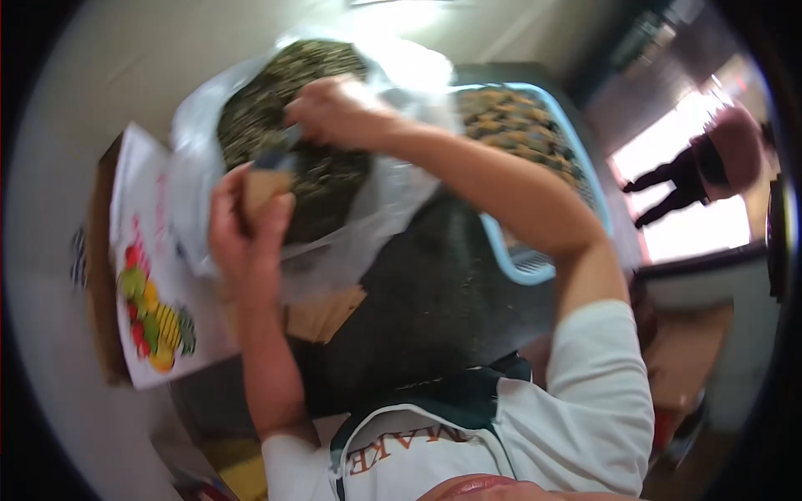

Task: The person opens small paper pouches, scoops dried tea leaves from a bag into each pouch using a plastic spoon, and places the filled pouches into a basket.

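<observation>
My left hand (251,219) is closed around a small tan piece (266,185) with a dark, blurred upper end, perhaps a small packet. It is held at the near left side of an open clear plastic bag (197,167) full of dark green, dried leaf-like material (330,188). Over that material is my right hand (347,113), its fingers drawn together and smeared by motion. A greyish-blue bit shows just below those fingertips, too blurred to name.
A light blue plastic basket (499,250) at the right holds many tan-and-dark pieces (518,125). A fruit-printed carton (150,275) stands left. Brown cardboard (326,313) lies on the dark table (426,292). Another person (718,159) is in the doorway at far right.
</observation>
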`<state>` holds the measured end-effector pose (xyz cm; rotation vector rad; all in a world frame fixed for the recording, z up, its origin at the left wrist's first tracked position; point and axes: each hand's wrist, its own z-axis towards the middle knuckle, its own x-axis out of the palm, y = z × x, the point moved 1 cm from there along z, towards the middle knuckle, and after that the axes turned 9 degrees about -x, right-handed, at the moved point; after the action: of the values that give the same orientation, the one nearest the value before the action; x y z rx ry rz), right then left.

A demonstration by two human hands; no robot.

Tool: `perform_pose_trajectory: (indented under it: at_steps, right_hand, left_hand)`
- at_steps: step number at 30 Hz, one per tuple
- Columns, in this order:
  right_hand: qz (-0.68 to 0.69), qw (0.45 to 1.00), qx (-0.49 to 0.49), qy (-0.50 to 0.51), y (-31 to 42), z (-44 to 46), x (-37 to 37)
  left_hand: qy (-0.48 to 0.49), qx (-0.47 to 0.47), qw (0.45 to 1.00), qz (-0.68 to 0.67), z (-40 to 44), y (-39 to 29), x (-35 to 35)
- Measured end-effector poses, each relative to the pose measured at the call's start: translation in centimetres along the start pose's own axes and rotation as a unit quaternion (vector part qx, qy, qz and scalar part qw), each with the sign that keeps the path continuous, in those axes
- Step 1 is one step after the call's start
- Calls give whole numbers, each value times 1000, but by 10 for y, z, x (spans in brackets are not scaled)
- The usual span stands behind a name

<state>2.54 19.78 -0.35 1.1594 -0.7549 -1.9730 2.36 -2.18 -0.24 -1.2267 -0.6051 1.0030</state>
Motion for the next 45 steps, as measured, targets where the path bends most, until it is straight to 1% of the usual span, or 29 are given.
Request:
perform_pose_trajectory:
  at_steps: [1, 3, 4, 5, 7, 10, 12, 14, 17, 18, 21, 23, 24, 25, 27, 28, 30, 31, 32, 34, 35, 37, 38, 40, 41, 42, 44, 45]
  right_hand:
    - [56, 988, 144, 8, 17, 1, -11]
    - [67, 982, 174, 10, 32, 0, -26]
    - [60, 988, 139, 12, 40, -4, -35]
    - [64, 989, 134, 12, 42, -4, -43]
    - [61, 994, 88, 8, 57, -8, -57]
    - [62, 996, 60, 8, 71, -12, -71]
    - [61, 996, 55, 25, 82, -14, -78]
    - [55, 996, 50, 44, 86, -16, -77]
    - [50, 994, 68, 70, 90, -17, -67]
    - [51, 994, 69, 71, 92, -17, -63]
    - [27, 991, 53, 120, 97, -17, -47]
    - [-9, 992, -23, 126, 105, -21, -33]
    - [-57, 989, -39, 129, 107, -21, -32]
    - [-59, 989, -38, 130, 109, -22, -33]
    - [-92, 983, -135, 85, 116, -21, -36]
    - [-93, 983, -133, 87, 122, -22, -38]
    - [-174, 969, -169, 56, 134, -20, -45]
    - [-206, 952, -213, 71, 133, -19, -50]
    - [-208, 952, -214, 71, 133, -19, -53]
    - [-216, 942, -249, 60, 136, -20, -59]
    - [-216, 942, -248, 62, 137, -21, -62]
    - [-155, 961, -216, 78, 138, -24, -67]
    - [-155, 961, -216, 77, 139, -25, -66]
    - [-166, 955, -216, 118, 137, -27, -62]
    - [-168, 943, -253, 135, 135, -26, -57]
    - [-167, 944, -253, 134, 136, -26, -56]
    - [-161, 923, -319, 142, 139, -27, -54]
    - [-178, 927, -305, 124, 145, -28, -59]
  left_hand:
    - [13, -7, 1000, -20, 1, -1, -1]
    - [10, -11, 999, -48, 3, 4, -2]
    - [12, -15, 998, -58, 3, 4, -2]
    - [8, -18, 998, -65, 4, 3, -1]
    - [10, -22, 998, -62, 5, 0, -1]
    - [8, -25, 998, -51, 8, -3, 0]
    - [8, -18, 998, -61, 10, -3, 2]
    - [6, -20, 999, -35, 11, -8, 4]
    - [8, -24, 999, -38, 13, -4, 8]
    - [14, -21, 999, -36, 13, -4, 9]
    - [11, -21, 999, -26, 13, 1, 16]
    - [11, -25, 999, -17, 13, 2, 17]
    - [6, -28, 999, -32, 12, 2, 17]
    - [1, -30, 998, -47, 13, 2, 17]
    - [4, -33, 998, -55, 13, 1, 16]
    - [7, -39, 997, -62, 12, 1, 15]
    - [9, -32, 997, -74, 14, 7, 15]
    - [12, -26, 996, -84, 16, 8, 14]
    - [11, -24, 996, -85, 17, 7, 14]
    - [25, -42, 991, -128, 16, 7, 14]
    - [25, -43, 990, -129, 14, 6, 13]
    - [48, -63, 986, -149, 13, 0, 11]
    - [48, -63, 986, -149, 12, -2, 11]
    - [74, -54, 976, -195, 10, -6, 12]
    - [75, -54, 977, -194, 9, -7, 12]
    - [92, -59, 972, -209, 8, -7, 12]
    - [107, -62, 967, -224, 7, -7, 12]
    - [113, -71, 959, -249, 7, -7, 11]
